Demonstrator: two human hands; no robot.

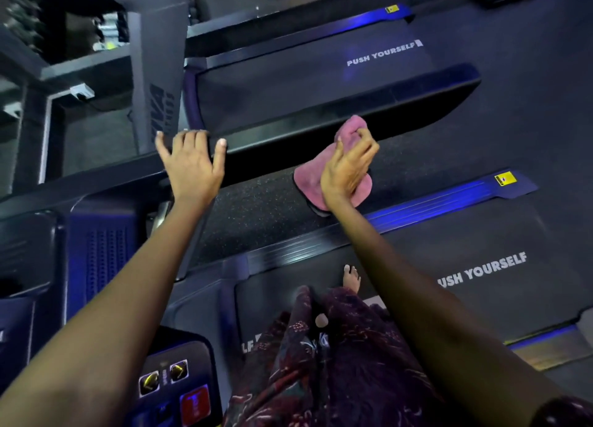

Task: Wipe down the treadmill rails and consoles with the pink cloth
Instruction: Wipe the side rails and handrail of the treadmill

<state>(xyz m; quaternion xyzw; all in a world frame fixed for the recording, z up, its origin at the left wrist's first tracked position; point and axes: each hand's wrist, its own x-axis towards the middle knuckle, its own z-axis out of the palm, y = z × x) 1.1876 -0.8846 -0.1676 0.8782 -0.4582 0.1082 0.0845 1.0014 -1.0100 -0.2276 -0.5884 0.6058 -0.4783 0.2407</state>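
Observation:
A long black handrail [369, 102] of the neighbouring treadmill runs across the middle of the head view. My right hand [348, 170] grips the bunched pink cloth [308, 176] just below the rail's near edge; the cloth's top end touches the rail. My left hand [192, 163] reaches out with fingers spread and straight, fingertips at the rail's left end, holding nothing. The console [179, 385] of my own treadmill shows at the bottom left, with two dials and a red button.
Two treadmill belts marked PUSH YOURSELF lie ahead [385, 54] and under my feet [481, 272], with blue-lit side strips. A speckled floor strip [256, 208] separates the machines. A grey upright post [157, 73] stands at upper left. My bare foot [351, 277] rests on the belt.

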